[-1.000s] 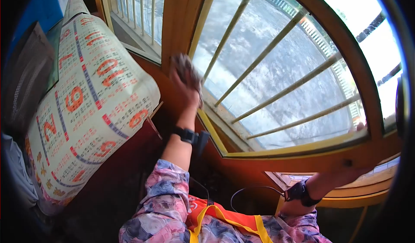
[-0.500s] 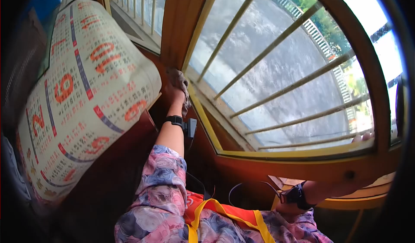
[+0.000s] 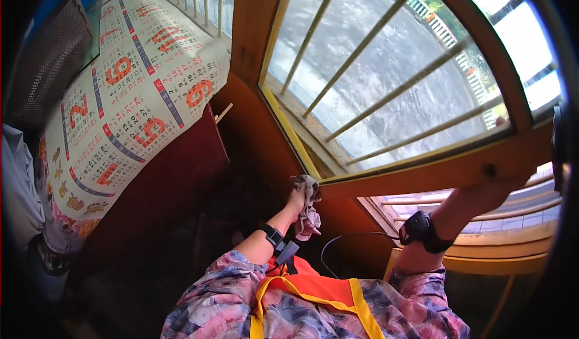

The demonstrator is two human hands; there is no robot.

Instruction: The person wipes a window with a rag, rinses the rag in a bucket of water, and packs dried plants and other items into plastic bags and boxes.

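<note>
A crumpled greyish-pink cloth [image 3: 309,209] is bunched in my left hand [image 3: 295,198], whose fingers are closed round it. The cloth touches the lower corner of a wooden window sash [image 3: 386,181] with a yellow inner edge. At the right, my right hand [image 3: 503,189] grips the sash's wooden frame from below. Most of its fingers are hidden behind the wood, and a fingertip shows above the frame. Dark straps with small devices circle both wrists.
A calendar-printed sheet [image 3: 129,98] covers a dark red piece of furniture [image 3: 175,158] on the left, with a woven dark object [image 3: 51,61] beside it. Metal bars [image 3: 374,95] stand beyond the glass. A cable [image 3: 356,235] loops near my right wrist.
My left hand has moved down and right with the cloth, from the upright side of the sash to its lower corner. My right hand stays on the frame while the view shifts.
</note>
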